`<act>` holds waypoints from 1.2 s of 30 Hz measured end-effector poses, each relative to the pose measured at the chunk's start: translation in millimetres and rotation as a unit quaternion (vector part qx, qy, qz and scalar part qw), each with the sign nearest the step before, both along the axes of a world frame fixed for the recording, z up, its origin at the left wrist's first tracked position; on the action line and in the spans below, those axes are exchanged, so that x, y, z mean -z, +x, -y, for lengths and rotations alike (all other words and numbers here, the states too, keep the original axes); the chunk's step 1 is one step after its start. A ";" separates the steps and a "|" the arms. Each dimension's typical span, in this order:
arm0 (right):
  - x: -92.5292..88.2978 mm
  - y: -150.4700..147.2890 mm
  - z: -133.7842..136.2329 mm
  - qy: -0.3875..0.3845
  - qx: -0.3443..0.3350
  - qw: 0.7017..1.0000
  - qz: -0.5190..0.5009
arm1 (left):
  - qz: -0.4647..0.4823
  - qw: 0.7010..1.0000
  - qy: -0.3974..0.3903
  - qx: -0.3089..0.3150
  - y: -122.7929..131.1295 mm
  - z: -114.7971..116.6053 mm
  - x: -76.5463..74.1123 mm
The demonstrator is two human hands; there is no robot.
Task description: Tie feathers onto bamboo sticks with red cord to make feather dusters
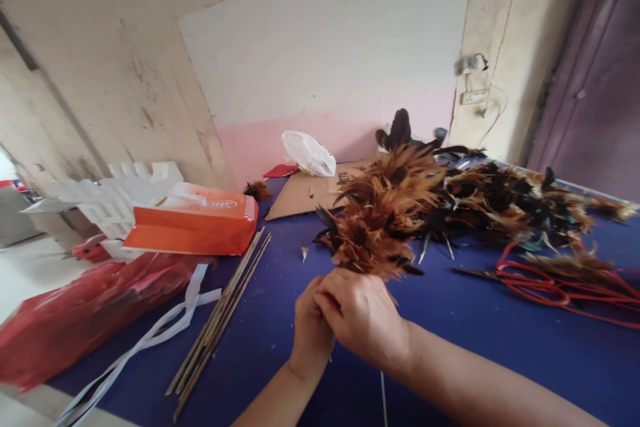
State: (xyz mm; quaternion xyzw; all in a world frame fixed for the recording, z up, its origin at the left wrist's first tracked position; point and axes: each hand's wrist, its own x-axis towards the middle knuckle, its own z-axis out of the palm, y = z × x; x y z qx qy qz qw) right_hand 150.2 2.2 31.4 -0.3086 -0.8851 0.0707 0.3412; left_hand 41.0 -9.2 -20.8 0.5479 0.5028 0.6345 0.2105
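Note:
A bushy feather duster (pixel 373 243) of brown and black feathers rises from my two hands in the middle of the view. My left hand (pixel 311 323) is closed low at its base, fingers curled. Against it, my right hand (pixel 367 313) is closed too, its thumb and fingers pressed together just under the feathers. The handle and whatever lies between the fingers are hidden by the hands. Behind and to the right, a heap of loose dark and brown feathers (pixel 500 203) spreads over the blue table (pixel 480 347).
Thin sticks (pixel 220 320) and white strips (pixel 165 333) lie left, beside a red plastic bag (pixel 100 307) and an orange bag (pixel 200 230). Cardboard (pixel 300 197) and a white plastic bag (pixel 309 152) are behind. Scissors (pixel 475 273) and red cord (pixel 545 287) lie right.

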 end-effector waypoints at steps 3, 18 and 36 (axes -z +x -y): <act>-2.5 2.3 11.1 0.003 -0.095 0.995 0.019 | 0.036 0.999 -0.034 0.009 -1.9 0.5 -7.1; 33.4 7.6 -59.7 -0.134 -0.147 0.980 -0.025 | 0.471 0.748 -0.285 0.370 -29.6 2.7 -17.6; 28.4 16.5 -65.4 -0.103 -0.221 0.969 0.049 | 0.480 0.698 -0.300 0.439 -26.6 5.1 -11.7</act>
